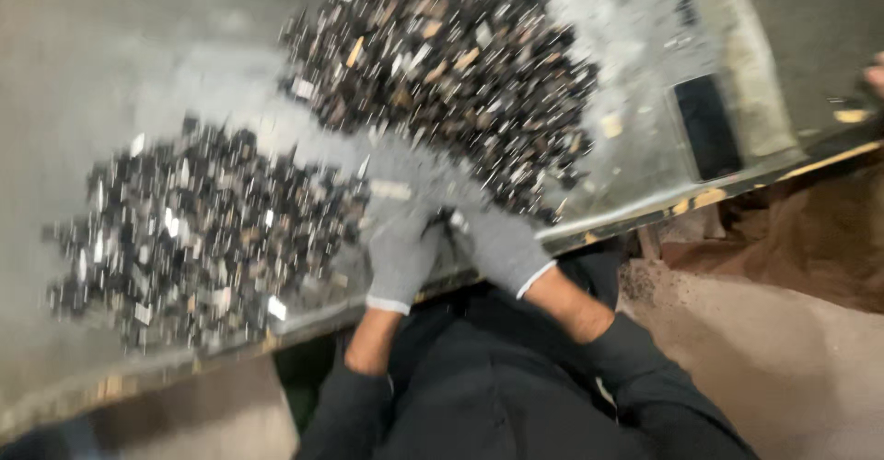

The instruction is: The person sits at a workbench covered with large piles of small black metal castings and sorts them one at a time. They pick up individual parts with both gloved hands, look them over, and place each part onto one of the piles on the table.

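Both of my hands wear grey knit gloves and rest close together at the near edge of a grey metal table [110, 73]. My left hand [398, 244] lies beside a heap of small dark and shiny metal pieces [198, 230]. My right hand [497, 239] sits just below a second, larger heap of the same pieces [451, 73]. The picture is blurred by motion, so I cannot tell whether either hand holds a piece. My dark sleeves reach down to the bottom edge.
A dark rectangular opening [707, 127] sits in the table at the right. The table's front edge [700, 197] has worn yellow paint. Brown floor [792, 331] lies to the right, and another person's fingertip [875, 75] shows at the far right edge.
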### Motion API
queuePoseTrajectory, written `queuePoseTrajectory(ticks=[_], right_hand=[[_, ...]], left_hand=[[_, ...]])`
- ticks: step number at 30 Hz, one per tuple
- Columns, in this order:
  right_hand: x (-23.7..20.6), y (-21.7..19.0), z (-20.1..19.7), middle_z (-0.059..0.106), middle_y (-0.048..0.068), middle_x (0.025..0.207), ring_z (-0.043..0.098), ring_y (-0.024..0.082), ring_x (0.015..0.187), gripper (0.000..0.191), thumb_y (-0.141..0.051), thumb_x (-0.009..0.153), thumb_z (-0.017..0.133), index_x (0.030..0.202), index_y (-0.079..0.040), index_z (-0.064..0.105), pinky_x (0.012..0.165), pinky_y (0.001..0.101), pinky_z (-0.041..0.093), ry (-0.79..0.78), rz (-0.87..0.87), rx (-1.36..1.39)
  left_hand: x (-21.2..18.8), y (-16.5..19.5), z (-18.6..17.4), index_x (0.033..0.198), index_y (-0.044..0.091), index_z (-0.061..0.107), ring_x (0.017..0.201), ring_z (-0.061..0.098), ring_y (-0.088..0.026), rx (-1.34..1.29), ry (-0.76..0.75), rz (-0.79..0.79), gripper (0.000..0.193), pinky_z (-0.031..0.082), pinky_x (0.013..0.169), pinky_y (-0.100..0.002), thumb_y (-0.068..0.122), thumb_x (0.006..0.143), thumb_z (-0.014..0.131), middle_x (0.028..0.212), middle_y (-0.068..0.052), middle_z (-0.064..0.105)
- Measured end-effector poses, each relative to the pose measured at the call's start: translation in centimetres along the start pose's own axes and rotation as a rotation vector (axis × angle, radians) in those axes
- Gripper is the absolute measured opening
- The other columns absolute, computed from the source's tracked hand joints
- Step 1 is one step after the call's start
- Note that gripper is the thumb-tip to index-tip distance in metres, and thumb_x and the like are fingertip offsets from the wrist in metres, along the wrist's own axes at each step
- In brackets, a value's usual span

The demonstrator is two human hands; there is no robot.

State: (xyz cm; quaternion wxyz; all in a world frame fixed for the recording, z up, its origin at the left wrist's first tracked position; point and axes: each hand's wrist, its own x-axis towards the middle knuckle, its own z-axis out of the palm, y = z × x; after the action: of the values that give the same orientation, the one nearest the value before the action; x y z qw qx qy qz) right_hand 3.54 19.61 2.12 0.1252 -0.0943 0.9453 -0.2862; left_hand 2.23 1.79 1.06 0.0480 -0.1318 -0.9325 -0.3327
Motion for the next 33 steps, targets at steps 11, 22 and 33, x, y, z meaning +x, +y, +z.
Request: queuePoseTrajectory(ticks=[11,22,33], right_hand=[[0.8,1.4,1.2,0.07,0.023,0.078,0.07,0.045,0.075,0.033,-0.031,0.097,0.063,0.114,-0.004,0.055,0.066,0.0552,0.055,-0.109,-0.054,0.059],[0.5,-0.1,1.9,0.07,0.022,0.075,0.071,0.043,0.07,0.027,-0.026,0.097,0.062,0.11,-0.003,0.057,0.061,0.0526,0.056,-0.053,-0.024,0.002],[0.8,-0.5,0.1,0.07,0.016,0.098,0.073,0.023,0.057,0.017,-0.014,0.086,0.064,0.1,-0.004,0.063,0.042,0.0343,0.057,0.024,-0.217,-0.536]], left_hand=[[-0.9,-1.5,0.0,0.102,0.017,0.074,0.083,0.072,-0.028,0.011,-0.017,-0.103,0.019,0.054,0.071,-0.042,0.025,0.085,0.077,0.094,-0.006,0.074],[-1.5,-2.3,0.7,0.107,0.014,0.071,0.082,0.07,-0.032,-0.008,-0.023,-0.022,0.021,0.053,0.07,-0.044,0.02,0.086,0.071,0.094,-0.009,0.068],[0.1,-1.9,-0.8,0.119,0.018,0.069,0.087,0.072,-0.033,0.035,-0.16,-0.008,0.031,0.055,0.072,-0.048,0.02,0.089,0.069,0.095,-0.011,0.073]])
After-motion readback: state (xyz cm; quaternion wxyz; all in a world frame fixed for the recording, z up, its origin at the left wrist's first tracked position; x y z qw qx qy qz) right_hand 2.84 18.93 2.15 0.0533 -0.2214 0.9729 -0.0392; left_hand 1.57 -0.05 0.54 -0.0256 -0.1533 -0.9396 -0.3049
